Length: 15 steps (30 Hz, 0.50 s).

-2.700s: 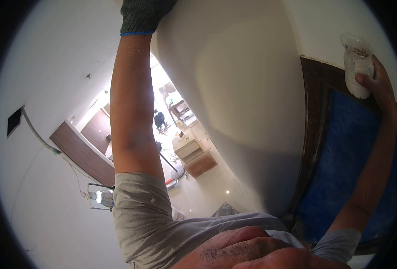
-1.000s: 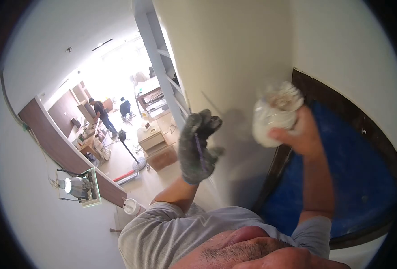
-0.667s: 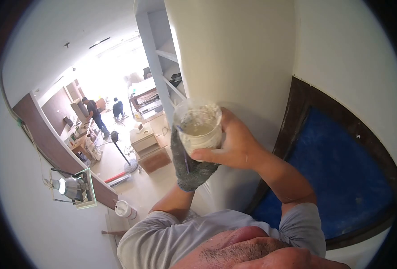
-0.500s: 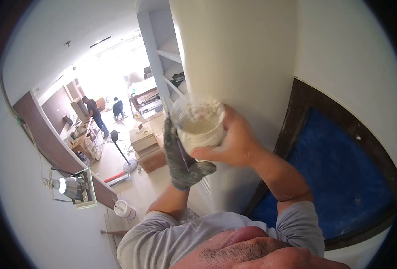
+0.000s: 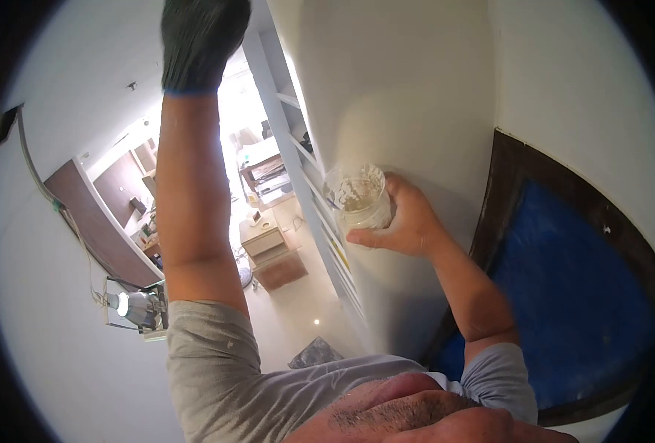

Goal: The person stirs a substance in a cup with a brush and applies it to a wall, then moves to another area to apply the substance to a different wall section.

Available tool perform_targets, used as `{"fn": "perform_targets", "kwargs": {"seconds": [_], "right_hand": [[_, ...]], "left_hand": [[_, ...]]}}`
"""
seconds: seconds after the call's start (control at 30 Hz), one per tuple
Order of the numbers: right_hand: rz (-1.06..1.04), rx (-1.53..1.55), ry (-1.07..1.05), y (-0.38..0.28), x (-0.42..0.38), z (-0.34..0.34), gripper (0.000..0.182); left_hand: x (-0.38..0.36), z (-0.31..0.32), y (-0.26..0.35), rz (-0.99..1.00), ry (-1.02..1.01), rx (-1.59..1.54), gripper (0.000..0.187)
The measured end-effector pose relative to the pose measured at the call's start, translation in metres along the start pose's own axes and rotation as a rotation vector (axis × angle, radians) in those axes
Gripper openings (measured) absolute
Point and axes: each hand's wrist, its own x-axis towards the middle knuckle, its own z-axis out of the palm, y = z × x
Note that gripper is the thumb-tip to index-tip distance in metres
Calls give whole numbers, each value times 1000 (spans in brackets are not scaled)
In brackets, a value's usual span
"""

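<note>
My right hand (image 5: 414, 219), bare, is wrapped round a clear plastic cup (image 5: 372, 218) in front of the pale wall panel. Whitish, pasty material coats the inside of the cup, and its open top tilts toward me. My left hand (image 5: 203, 40), in a dark work glove, is raised high at the upper left, close to the ceiling. The frame's top edge cuts off its fingers, so whatever it may hold is hidden.
A lit work lamp (image 5: 137, 306) is at the left wall. White shelving (image 5: 279, 96) runs beside the pale panel (image 5: 408, 96). To the right is a blue panel (image 5: 571, 288) with a dark frame. A wooden box (image 5: 267, 247) stands on the floor beyond.
My left hand has left the cup's side and gone up and left to the ceiling; the thin stick it held no longer shows. The cup in my right hand shifted slightly right.
</note>
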Motion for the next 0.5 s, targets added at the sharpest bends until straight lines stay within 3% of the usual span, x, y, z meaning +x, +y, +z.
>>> {"fn": "perform_targets", "kwargs": {"seconds": [0.13, 0.3, 0.4, 0.5], "right_hand": [[-84, -59, -23, -1, 2, -5, 71], [-86, -108, -61, 0, 3, -13, 75], [-84, -108, -63, 4, 4, -16, 75], [-96, -65, -109, 11, 7, -18, 79]], "left_hand": [[46, 16, -26, 45, -240, 179, 27], [36, 51, -17, 79, -235, 567, 15], [48, 50, -35, 66, -257, 484, 16], [41, 56, -25, 122, -219, 856, 17]]}}
